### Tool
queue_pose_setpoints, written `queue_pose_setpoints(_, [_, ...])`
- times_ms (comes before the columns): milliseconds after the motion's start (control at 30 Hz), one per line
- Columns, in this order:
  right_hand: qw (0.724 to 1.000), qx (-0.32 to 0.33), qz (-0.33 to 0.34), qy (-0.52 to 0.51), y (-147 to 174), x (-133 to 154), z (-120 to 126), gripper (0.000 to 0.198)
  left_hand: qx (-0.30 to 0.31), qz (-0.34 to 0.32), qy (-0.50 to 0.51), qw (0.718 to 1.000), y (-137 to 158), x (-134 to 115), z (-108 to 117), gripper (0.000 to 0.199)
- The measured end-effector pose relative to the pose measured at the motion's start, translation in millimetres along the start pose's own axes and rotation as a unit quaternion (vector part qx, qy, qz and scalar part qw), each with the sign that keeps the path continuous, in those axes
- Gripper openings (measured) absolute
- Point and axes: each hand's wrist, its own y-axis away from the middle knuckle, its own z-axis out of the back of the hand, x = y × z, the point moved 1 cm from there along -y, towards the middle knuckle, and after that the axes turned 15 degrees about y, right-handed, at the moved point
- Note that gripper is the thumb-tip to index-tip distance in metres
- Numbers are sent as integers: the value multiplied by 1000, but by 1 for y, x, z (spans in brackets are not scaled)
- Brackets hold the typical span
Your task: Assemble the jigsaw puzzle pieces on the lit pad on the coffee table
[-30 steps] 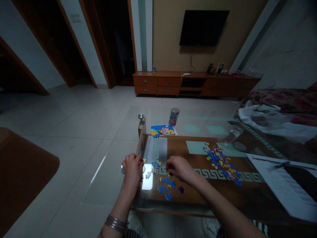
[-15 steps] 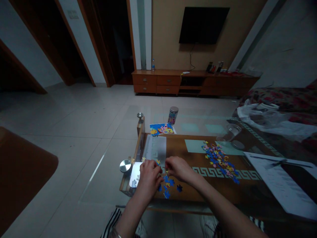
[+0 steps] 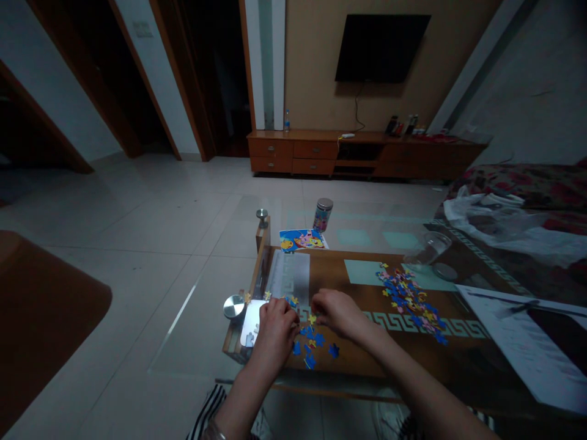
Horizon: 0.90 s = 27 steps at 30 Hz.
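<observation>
My left hand [image 3: 276, 324] is closed with curled fingers, low over the white board [image 3: 250, 321] and the loose pieces beside it; what its fingertips hold is hidden. Facing it, my right hand [image 3: 338, 310] is pinched closed. A yellow jigsaw piece [image 3: 312, 319] shows at its fingertips; I cannot tell whether it is gripped or lies on the glass. Blue jigsaw pieces [image 3: 319, 338] are scattered just below both hands. Pale pieces [image 3: 250, 339] rest on the board, and a few yellow pieces [image 3: 267, 296] lie along its far edge.
A larger pile of jigsaw pieces [image 3: 408, 296] spreads over the glass table at right. Beyond my hands are a picture card [image 3: 302, 239] and a printed tin [image 3: 323, 215]. A clear jar [image 3: 428, 249], papers [image 3: 518, 342] and a plastic bag [image 3: 499, 223] sit further right. A metal knob [image 3: 233, 306] stands left.
My right hand has drawn slightly right, away from my left hand, and more of the yellow piece shows. My left hand has hardly moved. The view has shifted a little.
</observation>
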Motion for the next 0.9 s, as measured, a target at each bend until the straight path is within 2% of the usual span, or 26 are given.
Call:
queue_pose_setpoints(300, [1000, -15, -19, 11, -3, 12, -8, 15, -12, 6, -1, 1000, 2, -3, -4, 12])
queue_pose_setpoints(467, [997, -41, -42, -55, -7, 9, -13, 10, -41, 16, 2, 999, 2, -4, -1, 9])
queue_pose_setpoints(567, [989, -79, -58, -112, -15, 14, -16, 9, -77, 40, -3, 996, 2, 1, 8, 7])
queue_pose_setpoints(700, [975, -124, -52, -177, -34, 32, -17, 24, -140, 94, -14, 986, 7, 14, 25, 12])
queue_pose_setpoints(900, [966, -139, -16, -215, -70, 78, -9, 19, -192, 148, -32, 970, 20, 34, 46, 16])
